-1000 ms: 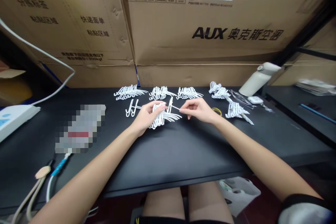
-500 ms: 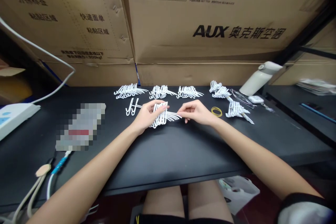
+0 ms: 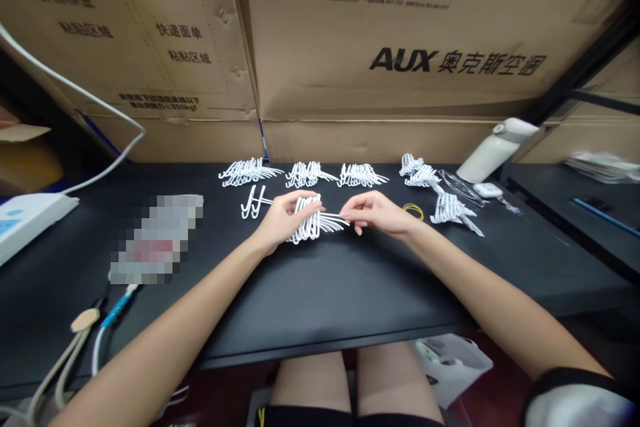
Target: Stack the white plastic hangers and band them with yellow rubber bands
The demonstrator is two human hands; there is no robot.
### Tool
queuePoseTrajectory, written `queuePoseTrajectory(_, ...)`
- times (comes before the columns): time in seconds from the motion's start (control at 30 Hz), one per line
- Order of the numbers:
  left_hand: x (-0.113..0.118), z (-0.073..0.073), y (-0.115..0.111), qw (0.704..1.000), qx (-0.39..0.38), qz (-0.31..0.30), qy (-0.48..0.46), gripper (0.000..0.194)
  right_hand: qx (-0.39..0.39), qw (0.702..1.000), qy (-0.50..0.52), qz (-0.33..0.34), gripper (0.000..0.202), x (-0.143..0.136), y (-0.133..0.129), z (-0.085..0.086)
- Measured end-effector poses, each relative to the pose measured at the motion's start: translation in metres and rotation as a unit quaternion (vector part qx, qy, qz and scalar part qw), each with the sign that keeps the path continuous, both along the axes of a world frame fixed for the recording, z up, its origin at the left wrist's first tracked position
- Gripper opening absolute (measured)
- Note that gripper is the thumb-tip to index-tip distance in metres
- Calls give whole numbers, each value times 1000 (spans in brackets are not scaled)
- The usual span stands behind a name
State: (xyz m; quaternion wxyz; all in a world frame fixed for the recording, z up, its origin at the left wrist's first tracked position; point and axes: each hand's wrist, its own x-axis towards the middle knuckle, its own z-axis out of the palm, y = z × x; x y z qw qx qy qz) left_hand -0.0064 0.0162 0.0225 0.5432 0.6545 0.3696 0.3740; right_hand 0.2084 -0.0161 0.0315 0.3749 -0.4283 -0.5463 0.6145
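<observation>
Gripped firmly under the thumb, a bundle (image 3: 307, 229) of white hooks fills the left hand (image 3: 285, 217); its stems fan out rightward. At the far end of that fan, the right hand (image 3: 375, 212) has thumb and forefinger drawn to a narrow pinch on a stem tip.

A second ago one hook stood apart above the rest, its stem in the right fingers; now it lies in line with the others, so the bundle is likely one hook fuller. Whether the bundle touches the table (image 3: 340, 300) cannot be told.

From the left: a power strip (image 3: 31, 221) sits at the table's side, then a blurred slab (image 3: 156, 240) with a cable, well apart from the left arm. Two loose hooks (image 3: 254, 203) lie just beside the left knuckles, leaving little room that way. Behind the hands, three piles, left (image 3: 249, 172), middle (image 3: 307, 174) and right (image 3: 362, 175), stand near a carton (image 3: 400, 100), which bounds any reach forward. Yellow bands (image 3: 413, 212) lie just beyond the right wrist, with another hook pile (image 3: 453, 211) beside them. Toward the front edge, black tabletop gives both hands their widest room.
</observation>
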Motion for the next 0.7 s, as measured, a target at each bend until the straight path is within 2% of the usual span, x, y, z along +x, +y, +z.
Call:
queuePoseTrajectory(0.13, 0, -2, 0, 1000, 4, 6, 5, 45, 68, 996, -60, -2, 28, -2, -3, 3)
queuePoseTrajectory(0.3, 0, 1, -1, 999, -36, 7, -13, 45, 92, 993, -68, 13, 29, -8, -5, -1)
queuePoseTrajectory(0.5, -1, 1, 2, 999, -49, 3, -14, 49, 130, 984, -118, 6, 28, -5, -5, 6)
queuePoseTrajectory(0.7, -2, -1, 3, 999, -47, 13, 10, 51, 235, 953, -193, -1, 25, -2, -9, 5)
